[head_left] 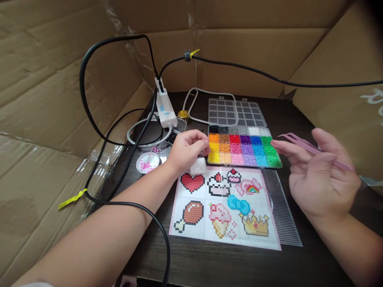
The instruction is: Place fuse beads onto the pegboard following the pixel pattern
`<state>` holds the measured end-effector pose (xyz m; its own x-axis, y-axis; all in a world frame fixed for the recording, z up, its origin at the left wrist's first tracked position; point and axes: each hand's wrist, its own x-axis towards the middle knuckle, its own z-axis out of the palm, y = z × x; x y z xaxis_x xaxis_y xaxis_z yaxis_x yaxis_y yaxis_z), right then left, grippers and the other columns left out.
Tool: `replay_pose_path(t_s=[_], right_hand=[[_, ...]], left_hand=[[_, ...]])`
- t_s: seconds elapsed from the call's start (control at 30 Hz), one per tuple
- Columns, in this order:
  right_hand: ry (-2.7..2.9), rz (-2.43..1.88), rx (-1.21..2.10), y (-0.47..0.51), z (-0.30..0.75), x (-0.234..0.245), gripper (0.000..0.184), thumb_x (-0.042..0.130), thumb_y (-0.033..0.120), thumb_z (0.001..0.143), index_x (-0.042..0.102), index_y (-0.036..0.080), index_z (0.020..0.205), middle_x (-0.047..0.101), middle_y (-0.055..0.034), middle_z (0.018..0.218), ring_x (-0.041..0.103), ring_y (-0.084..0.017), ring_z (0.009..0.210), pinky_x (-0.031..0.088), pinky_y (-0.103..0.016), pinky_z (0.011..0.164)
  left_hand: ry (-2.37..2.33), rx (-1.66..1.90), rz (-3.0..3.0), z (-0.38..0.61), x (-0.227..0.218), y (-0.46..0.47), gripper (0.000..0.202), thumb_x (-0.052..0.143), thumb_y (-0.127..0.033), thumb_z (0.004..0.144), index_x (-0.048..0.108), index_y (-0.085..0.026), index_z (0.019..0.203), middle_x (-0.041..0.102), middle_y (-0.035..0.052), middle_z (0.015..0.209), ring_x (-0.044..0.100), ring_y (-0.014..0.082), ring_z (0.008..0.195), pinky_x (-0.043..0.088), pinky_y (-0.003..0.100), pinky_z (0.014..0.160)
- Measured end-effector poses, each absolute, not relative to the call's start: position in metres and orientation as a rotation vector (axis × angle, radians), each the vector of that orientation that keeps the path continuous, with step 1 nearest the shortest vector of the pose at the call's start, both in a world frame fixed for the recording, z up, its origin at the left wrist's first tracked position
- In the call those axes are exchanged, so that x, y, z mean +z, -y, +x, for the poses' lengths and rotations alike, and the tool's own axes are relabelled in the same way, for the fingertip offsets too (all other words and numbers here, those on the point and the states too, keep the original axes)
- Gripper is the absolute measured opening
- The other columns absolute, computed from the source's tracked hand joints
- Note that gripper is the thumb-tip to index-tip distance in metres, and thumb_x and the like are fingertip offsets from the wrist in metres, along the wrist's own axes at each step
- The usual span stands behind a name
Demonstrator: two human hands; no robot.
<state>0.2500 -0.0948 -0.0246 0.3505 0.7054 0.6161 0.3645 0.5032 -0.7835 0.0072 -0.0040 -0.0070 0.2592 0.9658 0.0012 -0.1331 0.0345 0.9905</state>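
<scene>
My left hand (188, 150) hovers at the left edge of the bead box (244, 165), its fingers curled together; whatever they pinch is hidden. Beneath it lies a small clear bag of white beads (198, 166). My right hand (321, 179), palm up, holds pink tweezers (308, 146) at the thumb, with their tips apart and pointing toward the box. Beads sorted by colour fill the box's compartments. In front of it is a pattern sheet (191, 233) with pixel pictures of a heart, cakes and a crown. A blue bead bow (238, 205) rests on the sheet.
A clear pegboard (287, 215) sticks out from the sheet's right side. Left are a white dish (148, 162) of pink beads and a white power strip (166, 107). A black cable (163, 229) loops over my left forearm. Cardboard walls (254, 52) enclose the table.
</scene>
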Motion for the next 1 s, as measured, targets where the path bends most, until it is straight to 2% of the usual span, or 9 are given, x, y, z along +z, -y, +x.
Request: replay_pose_path(t_s=[0.1, 0.27, 0.43, 0.53, 0.63, 0.73, 0.83, 1.0], right_hand=[[1.158, -0.882, 0.397, 0.089, 0.248, -0.022, 0.035, 0.052, 0.045, 0.103, 0.065, 0.032, 0.133, 0.079, -0.0038, 0.097, 0.078, -0.023, 0.092, 0.061, -0.053, 0.092], [0.939, -0.889, 0.484, 0.081, 0.248, -0.018, 0.037, 0.062, 0.051, 0.097, 0.072, 0.025, 0.122, 0.078, -0.0071, 0.093, 0.076, -0.022, 0.09, 0.063, -0.043, 0.078], [0.874, -0.892, 0.497, 0.08, 0.251, -0.014, 0.027, 0.063, 0.039, 0.097, 0.077, 0.016, 0.103, 0.078, -0.0115, 0.095, 0.076, -0.023, 0.087, 0.061, -0.039, 0.072], [0.858, -0.94, 0.466, 0.08, 0.252, -0.014, 0.016, 0.07, 0.029, 0.091, 0.076, 0.018, 0.1, 0.077, -0.0073, 0.09, 0.075, -0.021, 0.086, 0.06, -0.035, 0.072], [0.821, -1.016, 0.493, 0.079, 0.257, -0.014, 0.017, 0.08, 0.023, 0.079, 0.074, 0.018, 0.095, 0.074, -0.0031, 0.083, 0.073, -0.017, 0.077, 0.06, -0.03, 0.069], [0.773, -1.009, 0.576, 0.077, 0.265, -0.015, 0.018, 0.083, 0.021, 0.073, 0.07, 0.017, 0.085, 0.067, 0.0004, 0.068, 0.066, -0.013, 0.062, 0.058, -0.027, 0.06], [0.759, -0.998, 0.62, 0.075, 0.27, -0.016, 0.017, 0.082, 0.021, 0.071, 0.067, 0.019, 0.076, 0.061, 0.0021, 0.059, 0.061, -0.014, 0.054, 0.053, -0.027, 0.051], [0.737, -1.023, 0.715, 0.076, 0.268, -0.016, 0.02, 0.082, 0.022, 0.067, 0.066, 0.019, 0.076, 0.062, 0.0017, 0.056, 0.062, -0.014, 0.05, 0.048, -0.023, 0.046]], left_hand=[[-0.932, 1.064, 1.214, 0.007, -0.006, 0.004, 0.007, 0.069, -0.022, 0.069, 0.064, -0.017, 0.067, 0.067, 0.0008, 0.057, 0.062, 0.0098, 0.053, 0.051, 0.022, 0.055], [-0.943, 1.061, 1.22, 0.006, -0.007, 0.004, 0.007, 0.069, -0.022, 0.07, 0.064, -0.017, 0.067, 0.067, 0.0013, 0.058, 0.062, 0.0097, 0.053, 0.051, 0.022, 0.055], [-0.957, 1.064, 1.243, 0.005, -0.008, 0.004, 0.007, 0.069, -0.022, 0.071, 0.065, -0.017, 0.069, 0.067, 0.0013, 0.059, 0.062, 0.0104, 0.054, 0.051, 0.023, 0.056], [-0.984, 1.085, 1.273, 0.004, -0.005, 0.004, 0.008, 0.069, -0.023, 0.071, 0.065, -0.017, 0.068, 0.067, 0.0011, 0.058, 0.061, 0.0106, 0.054, 0.051, 0.023, 0.057], [-1.005, 1.111, 1.272, 0.003, -0.003, 0.005, 0.009, 0.07, -0.023, 0.071, 0.065, -0.017, 0.067, 0.067, 0.001, 0.057, 0.061, 0.0108, 0.053, 0.05, 0.023, 0.057], [-1.023, 1.114, 1.265, 0.003, -0.002, 0.005, 0.009, 0.071, -0.024, 0.07, 0.065, -0.016, 0.067, 0.068, 0.0013, 0.057, 0.061, 0.0109, 0.053, 0.05, 0.023, 0.057], [-1.017, 1.118, 1.265, 0.003, -0.002, 0.005, 0.008, 0.07, -0.023, 0.07, 0.066, -0.016, 0.068, 0.068, 0.0012, 0.056, 0.06, 0.0109, 0.053, 0.049, 0.023, 0.057], [-1.003, 1.122, 1.276, 0.002, -0.003, 0.004, 0.007, 0.07, -0.022, 0.071, 0.065, -0.017, 0.068, 0.068, 0.0008, 0.056, 0.06, 0.0109, 0.053, 0.049, 0.023, 0.057]])
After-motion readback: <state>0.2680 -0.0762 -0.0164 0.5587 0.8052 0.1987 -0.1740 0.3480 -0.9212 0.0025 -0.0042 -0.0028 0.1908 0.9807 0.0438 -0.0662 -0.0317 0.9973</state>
